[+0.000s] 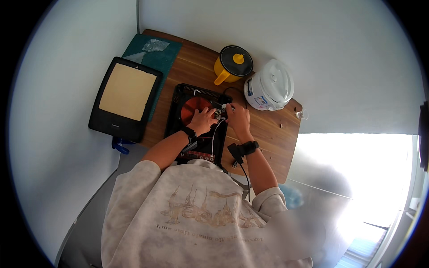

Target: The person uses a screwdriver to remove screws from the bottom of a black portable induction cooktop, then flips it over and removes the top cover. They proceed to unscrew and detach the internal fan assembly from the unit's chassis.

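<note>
An opened black appliance housing (174,129) lies on the wooden table, with a round copper coil (188,107) and a small circuit board (220,112) inside. My left hand (202,120) rests over the coil and the board's left side, fingers bent and apart. At the board's right end, my right hand (238,120) has its fingers closed on the board's edge; their tips are small and partly hidden. A white wire (215,134) runs down from the board across the housing.
A black panel (96,116) with a beige sheet lies left on a green mat (167,56) with crumpled plastic. A yellow pot (221,71) and white cooker (263,91) stand behind. A clear cup (302,114) and small parts (281,126) are rightward, near the table's edge (292,156).
</note>
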Demonstrator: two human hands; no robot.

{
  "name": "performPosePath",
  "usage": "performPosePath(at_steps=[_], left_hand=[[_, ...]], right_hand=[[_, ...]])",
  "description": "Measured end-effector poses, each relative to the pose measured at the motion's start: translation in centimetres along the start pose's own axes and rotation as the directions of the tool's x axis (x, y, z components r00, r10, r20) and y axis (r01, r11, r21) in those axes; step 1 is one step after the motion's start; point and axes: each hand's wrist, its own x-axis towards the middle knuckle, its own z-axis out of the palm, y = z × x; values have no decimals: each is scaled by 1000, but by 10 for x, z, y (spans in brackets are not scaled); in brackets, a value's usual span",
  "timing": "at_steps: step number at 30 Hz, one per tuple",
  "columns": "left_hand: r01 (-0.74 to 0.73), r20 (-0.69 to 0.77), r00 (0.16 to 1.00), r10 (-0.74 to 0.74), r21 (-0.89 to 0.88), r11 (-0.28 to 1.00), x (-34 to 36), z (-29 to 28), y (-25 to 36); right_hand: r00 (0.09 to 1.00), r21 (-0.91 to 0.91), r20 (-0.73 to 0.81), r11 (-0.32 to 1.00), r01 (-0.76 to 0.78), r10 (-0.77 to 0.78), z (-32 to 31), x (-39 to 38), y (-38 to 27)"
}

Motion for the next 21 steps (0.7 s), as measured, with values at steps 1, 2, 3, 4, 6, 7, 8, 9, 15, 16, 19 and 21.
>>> performPosePath(at_steps=[1, 2, 3, 4, 6, 7, 8, 9, 15, 16, 19, 21], left_hand=[[-1, 0, 1000, 1, 0, 1000, 0, 0, 0], [-4, 0, 1000, 4, -1, 1000, 0, 0, 0], [-7, 0, 1000, 7, -1, 1000, 0, 0, 1], [-5, -1, 1000, 5, 4, 1000, 0, 0, 1], [-1, -3, 1000, 1, 11, 1000, 0, 0, 0], [-2, -1, 1000, 2, 7, 1000, 0, 0, 0], [-4, 0, 1000, 4, 3, 1000, 0, 0, 0], [-7, 1, 1000, 7, 0, 1000, 0, -1, 0], [-5, 6, 1000, 5, 4, 1000, 0, -1, 0], [-5, 4, 1000, 5, 1, 1000, -1, -1, 0], [-3, 4, 1000, 3, 3, 1000, 0, 0, -1], [1, 13, 1000, -1, 12, 1000, -1, -4, 0]], right_hand=[[1000, -4, 6, 1000, -16, 16, 0, 0, -2], [1000, -2, 2, 1000, -14, 14, 2, 0, -1], [1000, 0, -2, 1000, -11, 11, 4, 0, 1], [1000, 1, -6, 1000, -9, 9, 5, 0, 1], [1000, -41, 18, 999, 3, -2, 4, -1, -2], [999, -61, 31, 998, 10, -8, 4, -1, -4], [997, -135, 26, 988, 76, -73, 5, 0, -1], [990, -208, 26, 968, 141, -138, 7, 0, 2], [945, -525, 102, 790, 316, -310, 4, -3, -22], [943, -522, 97, 790, 321, -319, 5, -3, -27], [973, -489, 62, 844, 223, -221, 15, 4, -28], [931, -469, 53, 814, 343, -362, 13, 7, -31]])
